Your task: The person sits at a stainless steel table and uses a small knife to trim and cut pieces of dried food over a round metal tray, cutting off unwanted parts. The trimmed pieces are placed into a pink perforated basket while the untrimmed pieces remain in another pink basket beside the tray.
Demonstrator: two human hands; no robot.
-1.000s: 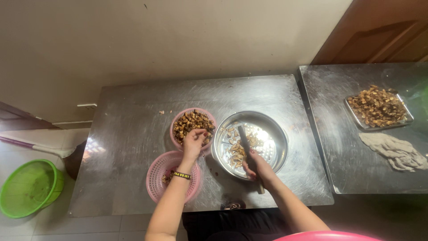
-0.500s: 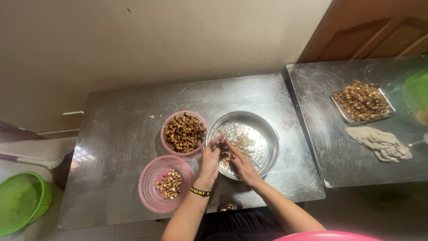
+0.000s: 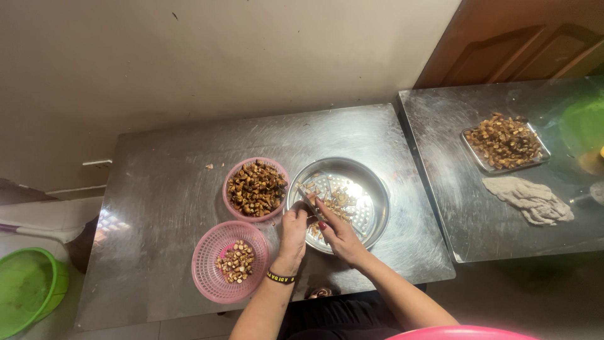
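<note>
Both my hands meet over the near left rim of a round steel bowl that holds scraps and cut bits. My right hand grips a small knife, its blade pointing up and left. My left hand, with a dark wristband, is closed on a small brown piece right against the blade. A pink basket of brown pieces stands just left of the bowl. A second pink basket, with a small pile of pale cut pieces, sits left of my left wrist.
Everything rests on a steel table. A second steel table on the right carries a tray of brown pieces and a crumpled grey cloth. A green basin is on the floor at left.
My left hand came back from the upper pink basket to the bowl and joined my right hand at the knife. The view has shifted a little to the right.
</note>
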